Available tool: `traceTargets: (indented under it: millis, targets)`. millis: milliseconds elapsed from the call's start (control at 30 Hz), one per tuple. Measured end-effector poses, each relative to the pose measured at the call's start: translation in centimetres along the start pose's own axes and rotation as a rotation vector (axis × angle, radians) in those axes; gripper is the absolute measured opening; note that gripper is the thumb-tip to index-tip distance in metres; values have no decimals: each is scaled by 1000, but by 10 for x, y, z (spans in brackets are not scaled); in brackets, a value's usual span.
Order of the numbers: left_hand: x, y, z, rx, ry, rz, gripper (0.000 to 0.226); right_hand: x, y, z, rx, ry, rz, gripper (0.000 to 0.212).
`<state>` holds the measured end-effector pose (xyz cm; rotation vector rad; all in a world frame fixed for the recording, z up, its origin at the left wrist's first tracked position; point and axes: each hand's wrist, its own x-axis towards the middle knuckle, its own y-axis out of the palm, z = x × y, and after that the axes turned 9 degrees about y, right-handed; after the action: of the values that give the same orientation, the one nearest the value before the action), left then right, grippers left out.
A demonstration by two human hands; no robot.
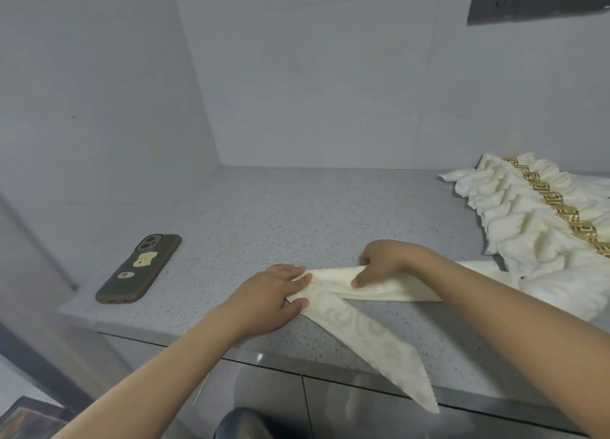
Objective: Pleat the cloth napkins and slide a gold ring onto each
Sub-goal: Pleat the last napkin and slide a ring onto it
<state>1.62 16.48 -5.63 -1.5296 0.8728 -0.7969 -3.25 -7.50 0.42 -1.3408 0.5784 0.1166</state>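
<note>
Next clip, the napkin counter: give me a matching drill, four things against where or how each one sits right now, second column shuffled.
Things:
1. phone
2. left hand
3. right hand
4. ringed napkins

States:
a. lined up at the counter's right end, gold rings on
b. pinches the fold point of the pleated napkin
c. lies face down at the counter's left end
d. grips the strip further to the right

Pairs: 1-c, 2-b, 3-d, 4-a
</note>
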Motion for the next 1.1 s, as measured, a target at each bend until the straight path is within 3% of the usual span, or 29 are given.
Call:
traceTargets:
  millis: [333,433,533,567,667,800,933,1100]
  targets:
    - [2,-2,-2,22,-11,18,55,2,6,46,-7,-25,-143,14]
    - [1,-1,-2,11,-12,21,55,0,-4,46,151,27,-45,17]
    - [0,-1,-1,-46,-25,29,55,2,-7,43,649,60,210,8]
    - [1,-3,-2,-93,-32,42,50,2,-5,41,765,54,287,16]
    - [2,-9,-1,-327,-114,77,48,4,0,31,808,-39,376,26]
    - [5,-18,2,-487,-183,85,68,-2,11,26,675,-168,192,15]
    - [11,-25,4,-606,-171,101,42,-3,26,30,503,-206,-111,23]
    - [13,-29,-3,-656,-182,137,59,1,38,43,416,-106,-253,32]
